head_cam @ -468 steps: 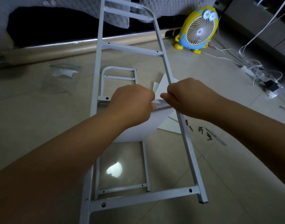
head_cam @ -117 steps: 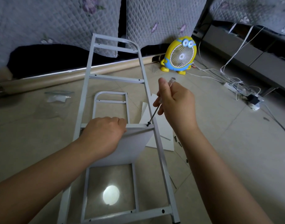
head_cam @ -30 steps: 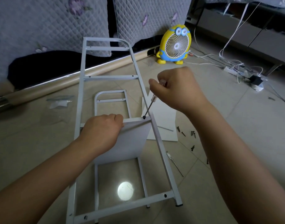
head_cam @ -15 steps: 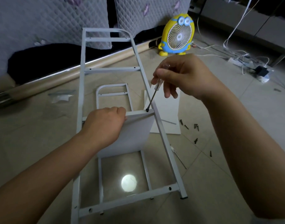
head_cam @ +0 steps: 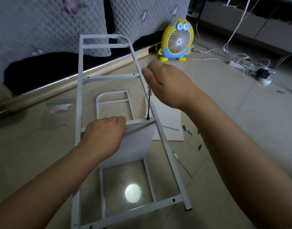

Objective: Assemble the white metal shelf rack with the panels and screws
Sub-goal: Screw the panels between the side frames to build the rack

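Observation:
A white metal side frame (head_cam: 79,100) stands tilted before me, ladder-like with cross rungs. A white shelf panel (head_cam: 135,142) hangs under its middle rung. My left hand (head_cam: 104,138) grips the panel's top edge against that rung. My right hand (head_cam: 168,85) holds a screwdriver (head_cam: 148,104) upright, its tip on a dark screw at the rung's right end. A second, smaller white frame (head_cam: 113,101) lies on the floor beneath. More white panels (head_cam: 168,123) lie flat to the right, with several dark screws (head_cam: 188,131) scattered beside them.
A yellow cartoon-shaped fan (head_cam: 176,40) stands at the back. White cables and a power strip (head_cam: 238,63) trail across the floor at right. A clear plastic bag (head_cam: 59,104) lies at left. A thin metal tool (head_cam: 181,164) lies on the tiles right of the frame. Quilted bedding hangs behind.
My right hand has rolled over the screwdriver handle, which now stands more upright, tip still at the screw. My left hand stays on the panel edge. The camera view has shifted slightly.

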`<state>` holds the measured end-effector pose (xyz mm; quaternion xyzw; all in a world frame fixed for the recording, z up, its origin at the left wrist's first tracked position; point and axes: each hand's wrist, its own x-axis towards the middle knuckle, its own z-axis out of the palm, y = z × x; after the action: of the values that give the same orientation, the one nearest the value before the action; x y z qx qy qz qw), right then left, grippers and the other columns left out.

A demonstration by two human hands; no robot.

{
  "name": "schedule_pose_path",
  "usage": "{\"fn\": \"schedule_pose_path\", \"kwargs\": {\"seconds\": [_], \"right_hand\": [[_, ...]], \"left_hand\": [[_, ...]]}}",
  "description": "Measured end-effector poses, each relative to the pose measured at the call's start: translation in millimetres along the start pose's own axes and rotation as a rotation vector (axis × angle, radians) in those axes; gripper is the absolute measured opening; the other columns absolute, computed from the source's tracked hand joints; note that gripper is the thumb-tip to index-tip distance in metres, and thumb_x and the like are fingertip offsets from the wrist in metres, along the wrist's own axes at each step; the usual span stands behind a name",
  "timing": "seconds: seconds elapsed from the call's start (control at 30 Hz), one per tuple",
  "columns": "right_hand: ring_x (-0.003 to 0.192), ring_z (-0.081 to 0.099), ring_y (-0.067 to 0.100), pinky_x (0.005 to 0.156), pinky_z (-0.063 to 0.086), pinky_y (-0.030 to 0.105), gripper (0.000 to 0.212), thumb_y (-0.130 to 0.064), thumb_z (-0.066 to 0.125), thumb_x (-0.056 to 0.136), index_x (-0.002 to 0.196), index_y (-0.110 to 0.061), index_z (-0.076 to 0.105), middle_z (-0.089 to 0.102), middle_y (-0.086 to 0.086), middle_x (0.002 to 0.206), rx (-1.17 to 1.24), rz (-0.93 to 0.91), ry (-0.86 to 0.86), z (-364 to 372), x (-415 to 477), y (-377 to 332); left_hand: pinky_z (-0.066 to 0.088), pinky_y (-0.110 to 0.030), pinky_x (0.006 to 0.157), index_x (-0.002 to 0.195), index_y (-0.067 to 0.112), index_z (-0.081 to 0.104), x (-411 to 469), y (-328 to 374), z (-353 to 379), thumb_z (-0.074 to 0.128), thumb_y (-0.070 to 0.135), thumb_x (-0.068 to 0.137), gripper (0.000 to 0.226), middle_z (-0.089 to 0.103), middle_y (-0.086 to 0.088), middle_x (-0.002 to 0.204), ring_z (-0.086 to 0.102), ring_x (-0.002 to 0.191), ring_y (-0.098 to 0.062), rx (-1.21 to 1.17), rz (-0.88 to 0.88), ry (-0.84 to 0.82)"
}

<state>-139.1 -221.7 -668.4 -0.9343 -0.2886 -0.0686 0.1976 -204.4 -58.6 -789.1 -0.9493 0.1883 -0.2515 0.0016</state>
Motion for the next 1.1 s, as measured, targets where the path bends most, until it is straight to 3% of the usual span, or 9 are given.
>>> {"fn": "schedule_pose_path", "kwargs": {"seconds": [0.1,0.2,0.33,0.47,0.63,0.77,0.93,1.0,1.1], "right_hand": [[0.082,0.052,0.01,0.064,0.039,0.013,0.026,-0.016,0.035,0.099,0.11,-0.001,0.053,0.062,0.006,0.105,0.473,-0.012,-0.172,-4,-6,9],[0.072,0.055,-0.009,0.065,0.039,0.005,0.021,-0.007,0.044,0.095,0.105,0.004,0.058,0.064,-0.007,0.093,0.483,-0.067,-0.183,-11,-11,21],[0.062,0.059,-0.006,0.062,0.045,0.007,0.012,-0.009,0.056,0.089,0.086,0.001,0.063,0.066,-0.006,0.075,0.404,-0.114,-0.113,-16,-14,25],[0.048,0.048,0.011,0.051,0.035,0.016,0.028,-0.026,0.064,0.081,0.067,-0.002,0.062,0.063,0.007,0.06,0.201,-0.083,0.123,0,-10,17],[0.043,0.034,0.015,0.045,0.023,0.025,0.029,-0.026,0.05,0.069,0.047,-0.018,0.033,0.035,0.002,0.041,0.139,0.036,0.37,15,-9,1],[0.05,0.032,0.022,0.044,0.019,0.025,0.045,-0.033,0.053,0.083,0.05,-0.019,0.024,0.032,-0.001,0.047,-0.056,0.101,0.226,9,-6,0],[0.07,0.05,0.024,0.063,0.033,0.034,0.03,-0.024,0.041,0.097,0.083,-0.002,0.054,0.06,0.007,0.074,0.155,-0.019,0.006,-6,-12,5],[0.068,0.056,0.008,0.065,0.041,0.021,0.021,-0.016,0.044,0.095,0.095,-0.001,0.059,0.067,0.006,0.086,0.301,-0.038,-0.057,-10,-14,10],[0.062,0.057,0.001,0.055,0.04,0.008,0.014,-0.009,0.052,0.092,0.091,0.001,0.061,0.066,-0.001,0.076,0.404,-0.096,-0.058,-10,-15,17]], "left_hand": [[0.032,-0.019,0.032,0.056,0.005,0.053,0,0,0,0.035,0.022,0.078,0.032,0.051,-0.01,0.045,0.048,0.031,-0.025,-0.004,-0.01,0.002],[0.031,-0.019,0.032,0.056,0.005,0.052,1,0,0,0.035,0.022,0.078,0.032,0.051,-0.009,0.045,0.047,0.031,-0.025,-0.01,-0.014,0.003],[0.03,-0.019,0.033,0.057,0.004,0.052,1,-1,0,0.042,0.02,0.078,0.028,0.051,-0.01,0.045,0.046,0.03,-0.025,-0.019,-0.013,-0.002],[0.028,-0.019,0.034,0.057,0.004,0.053,1,1,-2,0.035,0.021,0.079,0.033,0.05,-0.01,0.045,0.045,0.03,-0.025,-0.03,-0.006,-0.01],[0.028,-0.019,0.035,0.057,0.003,0.053,2,0,-2,0.055,0.012,0.085,0.03,0.05,-0.011,0.044,0.045,0.03,-0.026,-0.014,0.003,0.011],[0.031,-0.02,0.034,0.056,0.003,0.053,2,0,-1,0.062,0.008,0.077,0.024,0.05,-0.012,0.044,0.046,0.03,-0.027,-0.001,-0.007,-0.005],[0.031,-0.02,0.032,0.056,0.004,0.053,1,0,-1,0.061,0.014,0.073,0.021,0.05,-0.009,0.044,0.046,0.03,-0.025,0.01,-0.02,-0.014],[0.029,-0.019,0.035,0.056,0.002,0.053,1,0,0,0.075,0.006,0.07,0.025,0.05,-0.011,0.044,0.046,0.03,-0.026,0.005,-0.018,-0.002],[0.031,-0.02,0.036,0.057,0.001,0.053,1,0,-1,0.079,0.003,0.064,0.027,0.05,-0.013,0.044,0.046,0.03,-0.026,0.008,-0.024,-0.02]]}}
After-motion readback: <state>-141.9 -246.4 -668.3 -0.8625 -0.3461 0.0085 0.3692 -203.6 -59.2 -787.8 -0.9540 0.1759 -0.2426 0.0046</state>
